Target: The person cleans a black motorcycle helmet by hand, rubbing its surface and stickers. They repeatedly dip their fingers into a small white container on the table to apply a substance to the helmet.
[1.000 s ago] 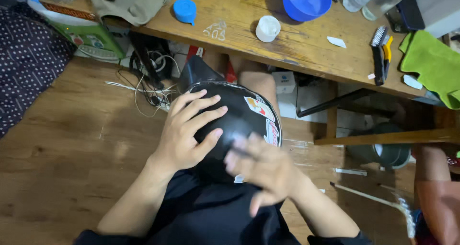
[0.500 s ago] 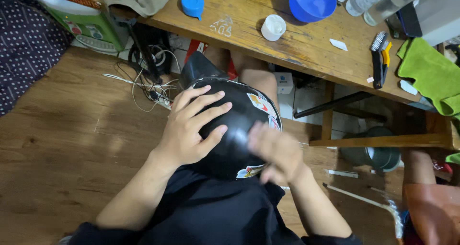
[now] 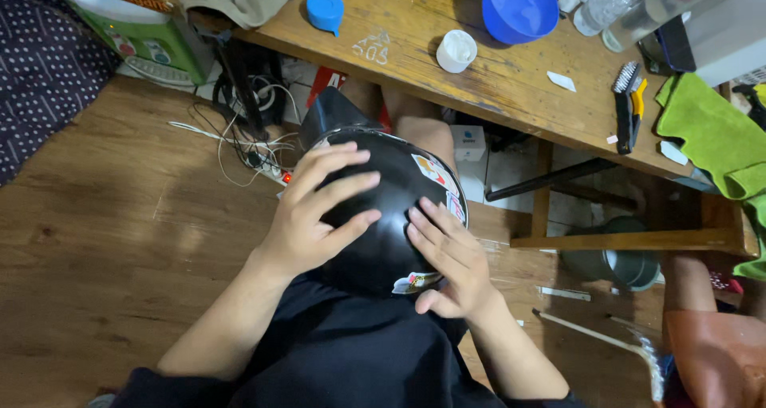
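Even, soft indoor light, moderately bright. Dull sheen on the black helmet (image 3: 391,216) top. Deep shade under the surface (image 3: 511,89). Sharp centre; slight wide-angle stretch at edges. Minimal motion blur.

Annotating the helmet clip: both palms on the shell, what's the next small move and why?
Probably slide the right hand a little further across the black helmet. Its fingers lie flat on the glossy shell just beside the stickers, while the left hand is spread over the crown, seemingly steadying the helmet on the lap. Neither hand grips an edge, so lifting looks less likely.
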